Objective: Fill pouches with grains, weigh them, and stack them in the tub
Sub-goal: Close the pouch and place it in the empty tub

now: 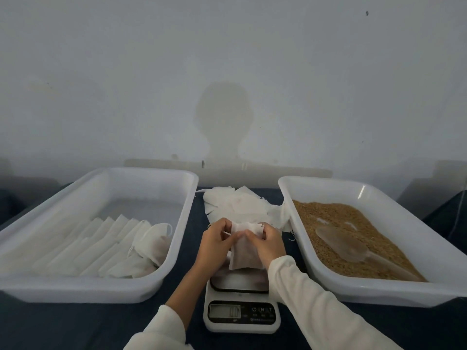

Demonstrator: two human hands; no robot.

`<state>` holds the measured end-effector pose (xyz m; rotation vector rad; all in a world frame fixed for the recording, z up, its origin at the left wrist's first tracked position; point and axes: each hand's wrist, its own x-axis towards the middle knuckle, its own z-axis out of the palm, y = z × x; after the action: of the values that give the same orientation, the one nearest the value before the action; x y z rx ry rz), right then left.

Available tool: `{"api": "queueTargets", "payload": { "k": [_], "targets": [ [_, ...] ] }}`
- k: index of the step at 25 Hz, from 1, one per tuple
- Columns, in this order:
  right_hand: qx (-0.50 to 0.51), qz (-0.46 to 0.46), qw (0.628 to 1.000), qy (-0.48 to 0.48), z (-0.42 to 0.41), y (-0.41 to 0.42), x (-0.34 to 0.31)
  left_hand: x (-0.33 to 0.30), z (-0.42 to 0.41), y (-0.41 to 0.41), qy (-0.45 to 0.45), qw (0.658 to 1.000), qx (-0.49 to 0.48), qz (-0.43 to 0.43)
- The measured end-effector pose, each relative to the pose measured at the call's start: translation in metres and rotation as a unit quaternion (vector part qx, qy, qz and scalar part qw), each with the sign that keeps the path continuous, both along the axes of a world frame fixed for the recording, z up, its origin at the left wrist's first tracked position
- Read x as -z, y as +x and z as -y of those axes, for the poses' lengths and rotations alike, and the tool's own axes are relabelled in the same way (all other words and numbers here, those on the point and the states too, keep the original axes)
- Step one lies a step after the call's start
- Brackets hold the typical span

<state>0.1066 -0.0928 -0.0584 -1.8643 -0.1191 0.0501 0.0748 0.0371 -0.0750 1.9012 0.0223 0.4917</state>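
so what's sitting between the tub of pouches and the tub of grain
In the head view: a heap of empty pouches at the back, both hands holding a pouch above the scale, on dark cloth.

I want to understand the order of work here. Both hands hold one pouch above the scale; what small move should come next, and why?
Probably lower the pouch onto the scale plate and let go. The left hand and right hand pinch its top, it looks filled, and it hangs just above the plate.
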Motion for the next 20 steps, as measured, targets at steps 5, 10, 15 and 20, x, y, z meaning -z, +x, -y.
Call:
{"api": "queueTargets", "payload": {
  "k": [5,10,15,20],
  "targets": [
    [0.006,0.038,0.998,0.051,0.005,-0.004,0.001,0.002,-0.003,0.003,0.006,1.0,0.007,-0.017],
    [-0.01,0.112,0.991,0.073,0.019,0.0,-0.018,-0.016,-0.019,0.011,-0.025,1.0,-0.009,0.013],
    [-0.011,0.122,0.989,0.088,0.028,0.006,-0.022,-0.015,-0.023,0.01,-0.042,0.997,-0.061,0.033],
    [-0.008,0.11,0.991,0.082,0.031,0.009,-0.016,-0.01,-0.022,0.01,-0.026,0.998,-0.053,0.014]
  ]
}}
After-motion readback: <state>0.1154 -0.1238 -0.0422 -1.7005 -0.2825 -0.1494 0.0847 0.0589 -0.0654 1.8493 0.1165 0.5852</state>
